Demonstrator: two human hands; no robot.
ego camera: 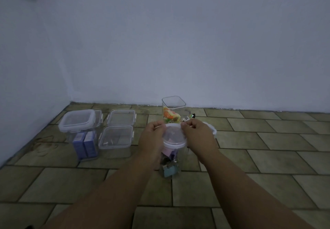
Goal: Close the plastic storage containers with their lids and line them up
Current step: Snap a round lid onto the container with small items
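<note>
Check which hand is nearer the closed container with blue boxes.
Left. The left hand grips the round lid's left edge, toward the closed container; the right hand grips its right edge, farther off.

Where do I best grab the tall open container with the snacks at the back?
Probably across two opposite flat walls near the rim, reaching from above. The tall container stands upright, its square top open and free, while the left hand, right hand and the round lid they hold crowd its front.

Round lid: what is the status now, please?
Grips: left hand and right hand pinch round lid rim. Lid on its round container, seal unclear. Behind it, tall open container.
</note>
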